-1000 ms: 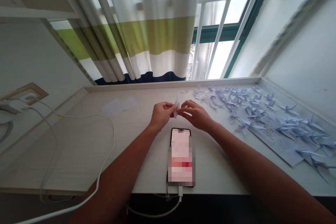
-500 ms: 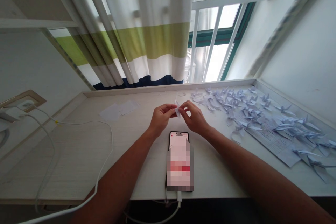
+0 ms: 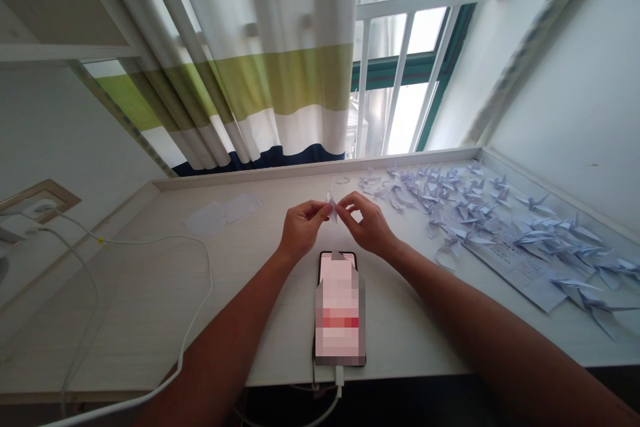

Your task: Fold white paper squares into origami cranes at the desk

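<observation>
A small piece of folded white paper [image 3: 333,208], pointed at its top, is held upright over the desk. My left hand [image 3: 301,228] pinches its left side between thumb and fingers. On the other side, my right hand [image 3: 369,225] grips its edge with thumb and index finger, the remaining fingers curled. My fingertips cover part of the folds. Many folded paper cranes [image 3: 470,197] are heaped over the right of the desk, some on a printed sheet [image 3: 520,273].
Below my hands lies a phone [image 3: 339,340] with a charging cable plugged in. Several flat paper sheets [image 3: 206,218] rest at the left. A white cable [image 3: 210,267] loops across the desk [image 3: 145,300] from a wall socket [image 3: 43,207]. Behind hangs a striped curtain [image 3: 280,80].
The folded paper has turned slightly between my fingers, and both hands stay on it. The whole view has shifted a little; the cranes and phone lie as before.
</observation>
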Available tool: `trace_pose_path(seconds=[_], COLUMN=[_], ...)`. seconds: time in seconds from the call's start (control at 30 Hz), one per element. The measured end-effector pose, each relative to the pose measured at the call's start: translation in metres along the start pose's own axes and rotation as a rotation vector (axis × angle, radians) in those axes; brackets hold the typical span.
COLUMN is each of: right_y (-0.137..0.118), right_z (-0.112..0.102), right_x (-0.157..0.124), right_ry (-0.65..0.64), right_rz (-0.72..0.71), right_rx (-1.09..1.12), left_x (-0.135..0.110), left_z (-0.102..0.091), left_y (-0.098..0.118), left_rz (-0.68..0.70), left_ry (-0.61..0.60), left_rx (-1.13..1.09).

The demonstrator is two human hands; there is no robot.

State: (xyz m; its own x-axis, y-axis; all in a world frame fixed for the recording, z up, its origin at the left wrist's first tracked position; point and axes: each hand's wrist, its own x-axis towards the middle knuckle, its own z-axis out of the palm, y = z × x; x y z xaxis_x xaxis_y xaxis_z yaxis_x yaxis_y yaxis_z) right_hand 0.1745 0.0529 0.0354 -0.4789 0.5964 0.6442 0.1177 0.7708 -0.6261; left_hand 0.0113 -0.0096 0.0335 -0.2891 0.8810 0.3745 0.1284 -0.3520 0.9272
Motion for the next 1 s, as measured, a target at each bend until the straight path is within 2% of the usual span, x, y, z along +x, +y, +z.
trace_pose_path(seconds=[0.23,0.5,0.7,0.87,1.0], right_y=[-0.0020,-0.0044,-0.0002,0.0019,0.0039], right_z=[-0.0043,-0.0030,-0.0010,-0.0014,-0.0080], right_x=[0.0035,0.0044,0.0044,0.0033,0.0028], right_ry=[0.013,0.053,0.061,0.008,-0.089], right_rz=[-0.002,0.170,0.228,0.155,-0.023], right_rx=[0.094,0.242,0.275,0.206,0.061], left_x=[-0.0020,-0.0001,-0.0005,0.0001,0.0014], left_z=[0.0004,-0.0006,-0.0012,-0.0020,-0.0048], left_y=[0.0000,-0.0017,-0.0016,-0.0009,0.0023], left_rz=[0.020,-0.017,-0.098,-0.104,-0.083], left_ry=[0.023,-0.050,-0.099,-0.066,-0.013], left_rx=[-0.023,-0.089,-0.090,-0.103,-0.123])
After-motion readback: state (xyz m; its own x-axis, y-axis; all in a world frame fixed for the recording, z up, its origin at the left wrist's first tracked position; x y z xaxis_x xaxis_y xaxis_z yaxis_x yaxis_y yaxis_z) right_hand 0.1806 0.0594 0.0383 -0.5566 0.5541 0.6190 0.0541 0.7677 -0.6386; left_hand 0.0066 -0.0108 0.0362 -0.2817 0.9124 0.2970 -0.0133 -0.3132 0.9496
